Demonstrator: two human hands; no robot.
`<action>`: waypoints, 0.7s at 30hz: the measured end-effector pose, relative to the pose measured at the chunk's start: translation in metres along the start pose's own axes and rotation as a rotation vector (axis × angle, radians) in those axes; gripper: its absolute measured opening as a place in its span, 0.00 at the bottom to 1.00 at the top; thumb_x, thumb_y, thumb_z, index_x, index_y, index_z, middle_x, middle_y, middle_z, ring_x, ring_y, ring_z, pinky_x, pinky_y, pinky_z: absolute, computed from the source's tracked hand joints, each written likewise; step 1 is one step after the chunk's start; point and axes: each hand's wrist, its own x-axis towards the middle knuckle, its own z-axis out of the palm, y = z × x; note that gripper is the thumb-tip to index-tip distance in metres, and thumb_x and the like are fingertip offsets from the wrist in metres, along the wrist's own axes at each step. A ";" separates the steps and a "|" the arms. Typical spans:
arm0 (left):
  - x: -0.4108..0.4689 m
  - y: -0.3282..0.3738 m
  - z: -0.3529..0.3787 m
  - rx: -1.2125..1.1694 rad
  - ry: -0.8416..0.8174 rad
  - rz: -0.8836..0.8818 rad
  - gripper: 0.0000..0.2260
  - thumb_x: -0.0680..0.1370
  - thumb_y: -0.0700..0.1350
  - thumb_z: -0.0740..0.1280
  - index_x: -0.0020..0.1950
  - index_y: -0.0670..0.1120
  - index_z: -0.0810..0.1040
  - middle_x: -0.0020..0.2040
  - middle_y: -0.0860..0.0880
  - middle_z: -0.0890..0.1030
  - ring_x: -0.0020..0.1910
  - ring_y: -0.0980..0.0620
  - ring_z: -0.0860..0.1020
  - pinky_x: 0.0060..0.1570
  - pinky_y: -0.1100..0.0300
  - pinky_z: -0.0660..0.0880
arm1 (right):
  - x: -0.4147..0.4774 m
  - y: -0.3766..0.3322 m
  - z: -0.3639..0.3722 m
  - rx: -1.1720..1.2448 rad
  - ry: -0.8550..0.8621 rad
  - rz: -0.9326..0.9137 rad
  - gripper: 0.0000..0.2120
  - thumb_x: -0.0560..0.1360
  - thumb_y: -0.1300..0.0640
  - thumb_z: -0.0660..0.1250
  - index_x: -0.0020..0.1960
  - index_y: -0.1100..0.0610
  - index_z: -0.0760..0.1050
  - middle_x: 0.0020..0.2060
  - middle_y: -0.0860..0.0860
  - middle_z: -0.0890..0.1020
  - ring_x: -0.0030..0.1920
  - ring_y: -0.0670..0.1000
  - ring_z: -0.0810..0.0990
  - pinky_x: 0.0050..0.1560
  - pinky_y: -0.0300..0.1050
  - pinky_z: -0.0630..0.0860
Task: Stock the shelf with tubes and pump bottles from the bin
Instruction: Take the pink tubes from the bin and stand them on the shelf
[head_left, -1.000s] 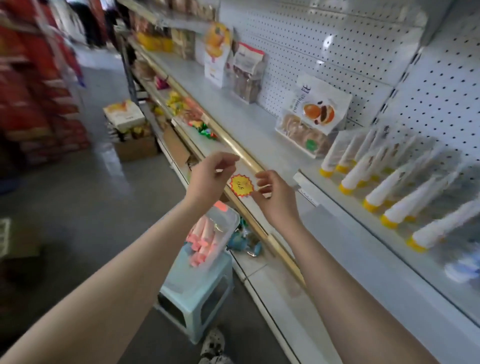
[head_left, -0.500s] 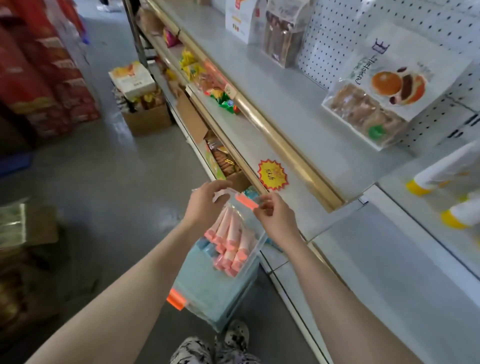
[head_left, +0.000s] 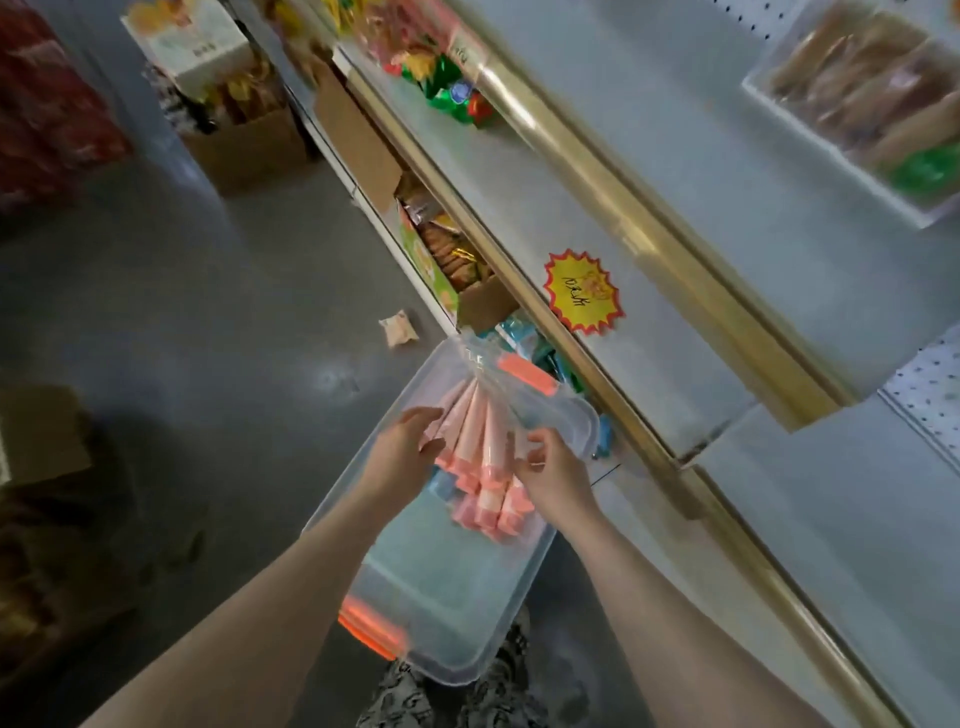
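Far left: cardboard box on floor, stray packet nearer. Left hand curled on fan of pink tubes, gripping left edge. Tubes lie in clear bin, caps toward person. Right hand pinching bundle's right side. Orange latch just beyond tube tips. Right: starburst price tag, gold rail, grey shelf, snack bag.

Grey shop floor, cardboard box

The left hand is covering part of the tubes; the frame edge is cutting off the blurred snack bag.
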 end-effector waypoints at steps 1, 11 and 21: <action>0.007 -0.008 0.006 0.019 -0.018 0.003 0.19 0.78 0.40 0.67 0.69 0.44 0.74 0.69 0.46 0.73 0.67 0.46 0.72 0.64 0.59 0.65 | 0.010 0.002 0.008 -0.018 -0.009 0.020 0.20 0.76 0.44 0.67 0.63 0.50 0.69 0.55 0.48 0.81 0.53 0.52 0.81 0.55 0.51 0.78; 0.070 -0.056 0.076 0.251 -0.187 0.037 0.27 0.79 0.46 0.65 0.76 0.44 0.61 0.75 0.42 0.64 0.72 0.41 0.64 0.70 0.55 0.61 | 0.078 0.018 0.068 -0.150 -0.067 0.108 0.26 0.79 0.49 0.63 0.74 0.55 0.61 0.64 0.54 0.76 0.61 0.55 0.77 0.58 0.45 0.72; 0.086 -0.057 0.107 0.497 -0.144 0.001 0.29 0.80 0.48 0.58 0.76 0.39 0.51 0.71 0.40 0.62 0.68 0.39 0.63 0.65 0.47 0.61 | 0.115 0.027 0.096 -0.267 -0.101 0.148 0.25 0.80 0.47 0.61 0.71 0.61 0.63 0.62 0.58 0.77 0.61 0.57 0.77 0.56 0.43 0.71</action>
